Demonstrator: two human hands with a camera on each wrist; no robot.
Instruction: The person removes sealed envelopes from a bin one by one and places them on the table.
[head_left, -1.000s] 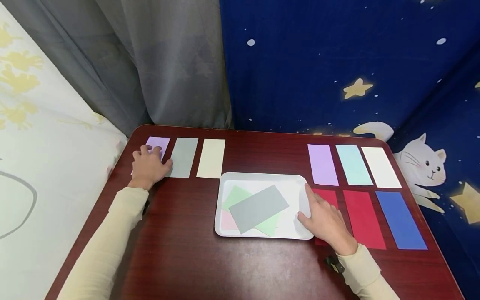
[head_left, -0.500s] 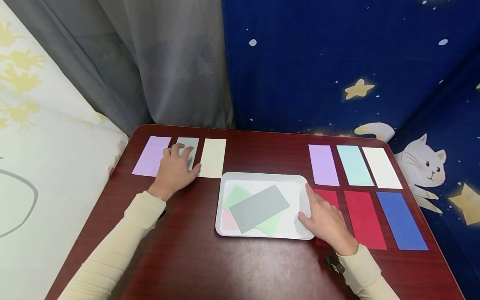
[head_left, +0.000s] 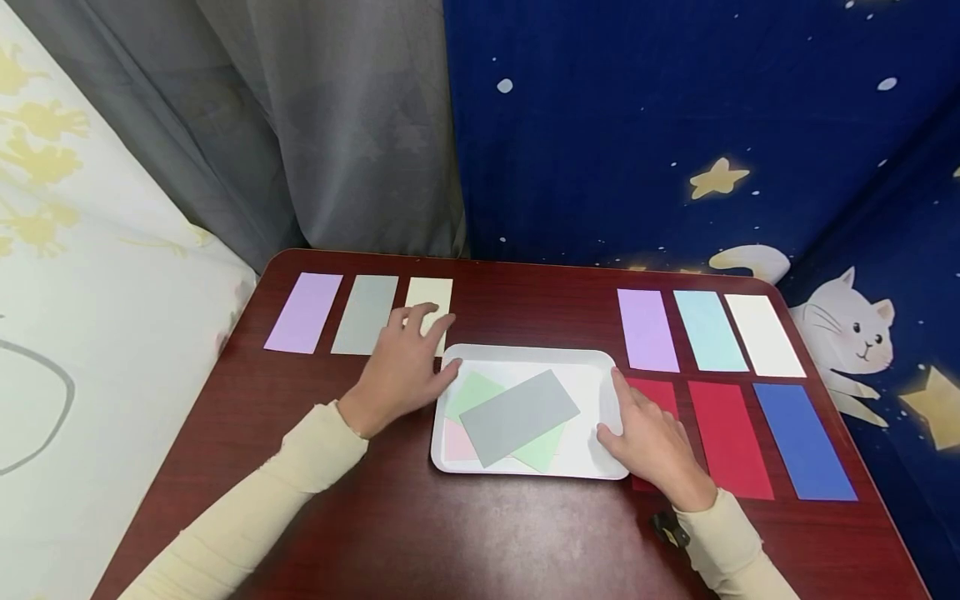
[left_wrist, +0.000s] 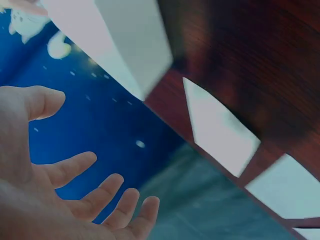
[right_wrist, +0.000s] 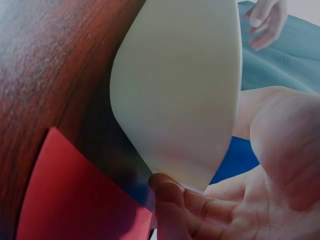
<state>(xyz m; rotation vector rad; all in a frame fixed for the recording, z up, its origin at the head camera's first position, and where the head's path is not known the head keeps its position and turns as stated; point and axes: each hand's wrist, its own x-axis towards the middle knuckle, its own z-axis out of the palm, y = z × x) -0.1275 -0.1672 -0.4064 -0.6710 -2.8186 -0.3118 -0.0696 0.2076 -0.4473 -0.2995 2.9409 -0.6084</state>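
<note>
A white tray rests on the dark red table, holding a grey card, a green card and a pink card, overlapping. My right hand grips the tray's right rim; in the right wrist view its fingers curl against the tray's wall. My left hand hovers with spread, relaxed fingers over a cream card, its thumb near the tray's upper left corner. Nothing is between its fingers in the left wrist view. A grey card and a purple card lie to its left.
On the right lie a purple card, a mint card and a white card. Below them are two red cards, one fully visible and one partly under my right hand, and a blue card. Curtains hang behind the table.
My left hand has moved right, from over the purple card, past the grey card, to over the cream card. My right hand and the tray have stayed put.
</note>
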